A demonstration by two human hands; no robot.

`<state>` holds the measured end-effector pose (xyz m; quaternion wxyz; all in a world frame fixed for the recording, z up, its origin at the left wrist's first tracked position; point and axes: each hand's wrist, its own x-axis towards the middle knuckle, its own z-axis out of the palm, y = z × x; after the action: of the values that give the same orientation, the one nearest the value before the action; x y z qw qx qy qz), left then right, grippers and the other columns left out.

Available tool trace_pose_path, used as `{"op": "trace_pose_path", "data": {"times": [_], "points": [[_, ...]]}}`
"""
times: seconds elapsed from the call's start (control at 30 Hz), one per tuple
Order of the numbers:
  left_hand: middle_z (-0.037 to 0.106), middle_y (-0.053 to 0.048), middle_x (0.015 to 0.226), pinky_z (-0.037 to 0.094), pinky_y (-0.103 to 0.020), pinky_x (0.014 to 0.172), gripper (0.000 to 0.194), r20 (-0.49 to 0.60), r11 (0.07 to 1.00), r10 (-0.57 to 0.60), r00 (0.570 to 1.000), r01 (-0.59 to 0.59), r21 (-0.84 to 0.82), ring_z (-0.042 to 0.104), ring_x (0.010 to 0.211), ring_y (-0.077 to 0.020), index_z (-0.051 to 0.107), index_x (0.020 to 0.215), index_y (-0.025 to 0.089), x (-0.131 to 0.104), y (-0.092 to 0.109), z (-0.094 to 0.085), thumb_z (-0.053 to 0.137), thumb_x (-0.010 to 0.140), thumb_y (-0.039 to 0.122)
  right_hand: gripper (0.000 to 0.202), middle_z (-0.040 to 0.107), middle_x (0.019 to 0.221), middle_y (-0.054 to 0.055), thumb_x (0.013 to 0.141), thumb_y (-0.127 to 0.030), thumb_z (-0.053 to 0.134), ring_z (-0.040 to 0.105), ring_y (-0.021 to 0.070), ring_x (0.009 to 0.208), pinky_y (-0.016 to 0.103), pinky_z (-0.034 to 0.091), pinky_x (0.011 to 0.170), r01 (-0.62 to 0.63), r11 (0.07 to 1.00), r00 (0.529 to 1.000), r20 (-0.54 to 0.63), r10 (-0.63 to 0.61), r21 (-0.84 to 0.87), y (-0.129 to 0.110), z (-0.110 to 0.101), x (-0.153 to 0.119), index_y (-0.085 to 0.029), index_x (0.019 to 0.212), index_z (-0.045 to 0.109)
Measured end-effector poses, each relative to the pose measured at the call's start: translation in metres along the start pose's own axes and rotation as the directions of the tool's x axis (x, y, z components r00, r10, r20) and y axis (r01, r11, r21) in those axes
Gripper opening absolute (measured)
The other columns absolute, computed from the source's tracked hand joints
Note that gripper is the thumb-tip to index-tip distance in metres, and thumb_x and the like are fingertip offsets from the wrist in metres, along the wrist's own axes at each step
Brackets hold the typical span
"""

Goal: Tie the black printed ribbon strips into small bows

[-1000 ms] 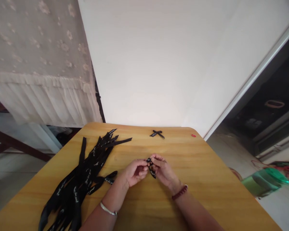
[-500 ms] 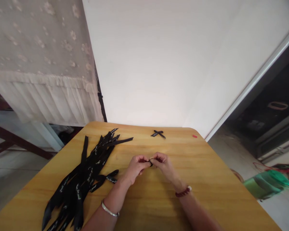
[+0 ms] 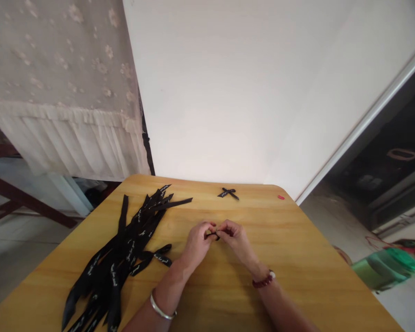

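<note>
Over the middle of the wooden table, my left hand (image 3: 198,240) and my right hand (image 3: 235,236) meet fingertip to fingertip. Both pinch a small black ribbon (image 3: 213,234), of which only a short looped part shows between the fingers. The rest of it is hidden by my hands. To the left lies a heap of black ribbon strips (image 3: 124,251) with white lettering, one looped piece reaching toward my left forearm. Beyond my hands, near the far edge, rests a tied black ribbon bow (image 3: 228,192).
The wooden table (image 3: 297,267) stands against a white panel (image 3: 210,92). A small red object (image 3: 281,197) lies near its far right corner. To the right, past the edge, is a green translucent container (image 3: 383,269). A lace curtain (image 3: 65,87) hangs at the left.
My left fingers have shifted their pinch, and more of the black ribbon shows between my hands. The view has moved slightly.
</note>
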<state>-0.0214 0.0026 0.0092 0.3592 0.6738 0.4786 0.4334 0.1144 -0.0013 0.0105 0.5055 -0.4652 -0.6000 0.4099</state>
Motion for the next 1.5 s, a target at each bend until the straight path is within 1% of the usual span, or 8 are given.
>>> {"op": "trace_pose_path", "data": {"times": [0.17, 0.3, 0.5, 0.83, 0.97, 1.3, 1.4, 1.5], "points": [[0.051, 0.003, 0.052, 0.034, -0.02, 0.043, 0.004, 0.105, 0.973, -0.119, 0.987, 0.137, -0.188, 0.046, 0.044, -0.0095, 0.052, 0.063, 0.018, 0.001, -0.004, 0.004, 0.05, 0.064, 0.014, 0.008, 0.056, 0.056, -0.002, 0.068, -0.019, 0.053, 0.049, 0.0105, 0.051, 0.02, 0.036, 0.048, 0.095, 0.969, 0.994, -0.023, -0.103, -0.23, 0.0, 0.002, -0.004, -0.017, 0.061, 0.057], [0.049, 0.005, 0.049, 0.041, -0.021, 0.045, 0.006, 0.174, 0.885, -0.171, 0.97, 0.229, -0.406, 0.051, 0.044, -0.0103, 0.047, 0.062, 0.018, 0.002, -0.004, 0.006, 0.052, 0.063, 0.019, 0.014, 0.056, 0.059, 0.0, 0.073, -0.016, 0.048, 0.05, 0.0116, 0.054, 0.021, 0.037, 0.051, 0.224, 0.868, 0.97, 0.018, -0.241, -0.443, -0.004, 0.003, -0.009, -0.018, 0.064, 0.058], [0.046, 0.007, 0.046, 0.04, -0.021, 0.042, 0.011, 0.207, 0.845, -0.152, 0.966, 0.236, -0.48, 0.048, 0.039, -0.0087, 0.042, 0.059, 0.018, 0.003, -0.005, 0.008, 0.053, 0.062, 0.02, 0.016, 0.053, 0.059, 0.0, 0.075, -0.013, 0.044, 0.049, 0.0125, 0.054, 0.021, 0.037, 0.051, 0.289, 0.802, 0.947, 0.036, -0.318, -0.523, -0.008, 0.007, -0.013, -0.019, 0.064, 0.055], [0.047, 0.004, 0.054, 0.033, -0.021, 0.051, 0.012, 0.024, 1.0, 0.024, 0.999, -0.023, -0.012, 0.045, 0.051, -0.0106, 0.045, 0.065, 0.02, -0.004, -0.011, 0.012, 0.043, 0.067, 0.008, 0.018, 0.054, 0.06, -0.001, 0.077, -0.013, 0.042, 0.049, 0.0115, 0.054, 0.02, 0.037, 0.051, 0.187, 0.867, 0.973, -0.038, -0.229, -0.462, -0.008, 0.02, -0.02, -0.019, 0.064, 0.052], [0.057, -0.003, 0.071, 0.038, -0.025, 0.062, 0.016, 0.004, 0.999, 0.033, 0.999, -0.033, -0.007, 0.053, 0.066, -0.0154, 0.049, 0.083, 0.02, -0.008, -0.008, 0.011, 0.041, 0.072, 0.011, 0.02, 0.056, 0.065, 0.002, 0.08, -0.014, 0.04, 0.051, 0.0128, 0.059, 0.021, 0.039, 0.055, 0.262, 0.851, 0.956, 0.004, -0.292, -0.455, -0.009, 0.02, -0.022, -0.02, 0.069, 0.056], [0.063, -0.01, 0.087, 0.04, -0.032, 0.074, 0.029, 0.081, 0.993, 0.023, 0.996, -0.032, 0.115, 0.057, 0.081, -0.02, 0.054, 0.096, 0.015, -0.007, -0.006, 0.009, 0.038, 0.073, 0.01, 0.023, 0.054, 0.065, 0.002, 0.082, -0.014, 0.04, 0.051, 0.0128, 0.059, 0.021, 0.04, 0.053, 0.348, 0.806, 0.926, 0.043, -0.374, -0.48, -0.005, 0.017, -0.024, -0.02, 0.07, 0.058], [0.064, -0.008, 0.088, 0.04, -0.031, 0.076, 0.03, 0.112, 0.992, 0.041, 0.993, -0.054, 0.115, 0.057, 0.083, -0.0194, 0.058, 0.089, 0.016, -0.007, -0.006, 0.008, 0.039, 0.067, 0.006, 0.024, 0.054, 0.065, 0.003, 0.083, -0.014, 0.038, 0.051, 0.0132, 0.061, 0.022, 0.041, 0.055, 0.392, 0.78, 0.911, 0.088, -0.402, -0.488, -0.003, 0.018, -0.025, -0.019, 0.069, 0.058], [0.063, -0.003, 0.068, 0.042, -0.026, 0.062, 0.024, 0.127, 0.999, 0.025, 0.992, -0.029, 0.03, 0.057, 0.065, -0.0161, 0.059, 0.073, 0.017, -0.007, -0.003, 0.007, 0.039, 0.067, 0.007, 0.024, 0.054, 0.066, 0.003, 0.084, -0.015, 0.037, 0.051, 0.0131, 0.061, 0.022, 0.042, 0.055, 0.407, 0.777, 0.907, 0.107, -0.408, -0.481, -0.003, 0.017, -0.025, -0.019, 0.072, 0.058]]}}
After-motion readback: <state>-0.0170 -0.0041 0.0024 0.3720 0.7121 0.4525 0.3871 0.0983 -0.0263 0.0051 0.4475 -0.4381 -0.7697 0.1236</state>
